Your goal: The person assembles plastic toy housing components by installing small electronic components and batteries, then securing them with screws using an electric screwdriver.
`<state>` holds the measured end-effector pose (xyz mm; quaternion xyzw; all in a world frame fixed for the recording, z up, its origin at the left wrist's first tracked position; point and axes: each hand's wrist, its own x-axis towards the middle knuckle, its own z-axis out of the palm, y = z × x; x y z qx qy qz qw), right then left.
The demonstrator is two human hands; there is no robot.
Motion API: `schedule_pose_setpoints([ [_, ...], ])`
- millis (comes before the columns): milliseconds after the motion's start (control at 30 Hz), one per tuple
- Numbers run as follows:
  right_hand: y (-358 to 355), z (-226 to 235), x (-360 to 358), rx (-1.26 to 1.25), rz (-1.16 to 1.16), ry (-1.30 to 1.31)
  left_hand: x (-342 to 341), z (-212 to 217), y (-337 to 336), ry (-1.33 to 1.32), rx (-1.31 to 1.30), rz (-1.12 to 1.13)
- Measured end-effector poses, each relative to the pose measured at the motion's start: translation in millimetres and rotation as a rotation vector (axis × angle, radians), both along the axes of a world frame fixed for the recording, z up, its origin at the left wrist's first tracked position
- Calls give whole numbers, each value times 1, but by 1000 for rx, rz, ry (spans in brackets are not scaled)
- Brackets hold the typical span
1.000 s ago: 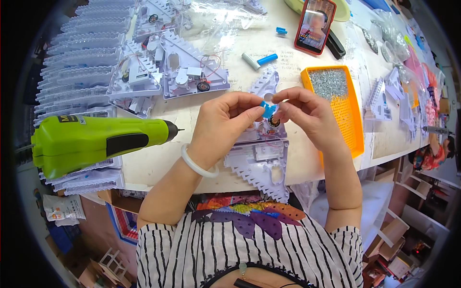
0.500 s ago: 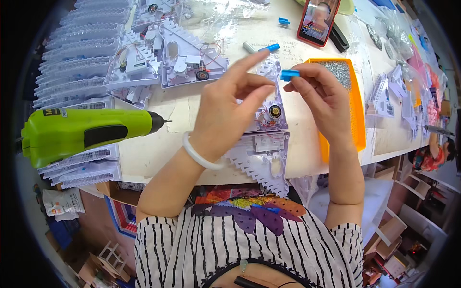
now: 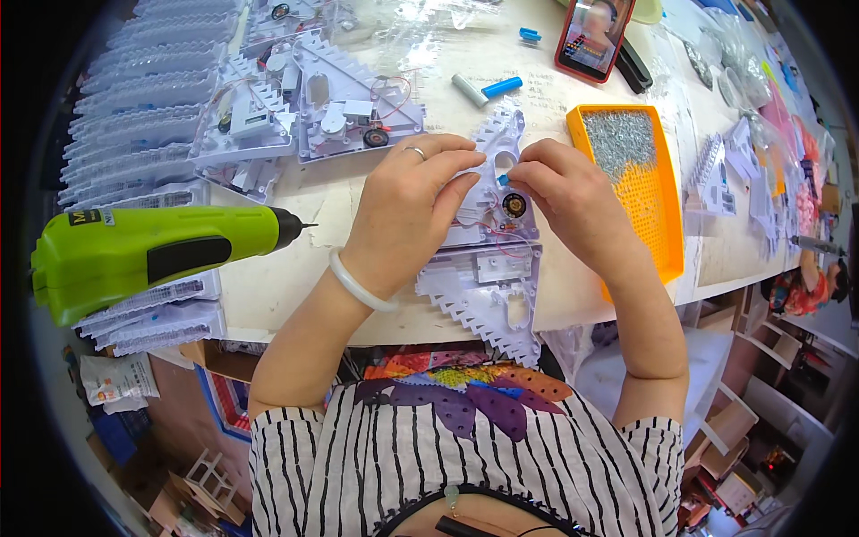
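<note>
In front of me lies a pale lavender plastic housing (image 3: pixel 508 130) with a notched edge, a round black-and-gold part and thin red wires. My left hand (image 3: pixel 407 206), wearing a ring and a white bangle, has its fingers bent and closed at the housing's left edge. A small blue plastic piece (image 3: pixel 504 180) is pinched in my right hand (image 3: pixel 573 197), right over the oval opening of the housing; my fingertips hide most of it. Nearer to me a second housing (image 3: pixel 483 291) touches the first one.
A green electric screwdriver (image 3: pixel 170 252) hangs at the left. Stacked housings (image 3: pixel 143 116) stand behind it, with opened ones (image 3: pixel 344 116) beside them. An orange tray (image 3: pixel 649 210) of screws is at the right. Farther back are blue (image 3: pixel 501 87) and grey cylinders (image 3: pixel 469 90), a blue clip (image 3: pixel 530 35) and a phone (image 3: pixel 593 40).
My right hand has brought the blue piece down and left onto the housing. My left hand's pointing finger has bent down to the housing's edge.
</note>
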<state>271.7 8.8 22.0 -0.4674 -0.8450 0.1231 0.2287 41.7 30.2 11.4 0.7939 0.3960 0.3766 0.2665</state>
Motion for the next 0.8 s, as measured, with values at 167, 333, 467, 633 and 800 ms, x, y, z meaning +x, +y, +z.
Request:
schedule_pose_setpoints([
  [167,-1,2,-1,42,8,-93,3,0,1,7,-5,-30],
  [333,-1,2,-2,22,-4,-110,4,0,2,9,-4,-50],
  [467,7,7,-2,54,55,-172,6,-3,3,21,9,-61],
  [633,7,8,1,-4,51,-183,11,-5,6,70,43,-115],
  [800,4,6,-1,-92,-4,-111,14,-7,9,113,49,-118],
])
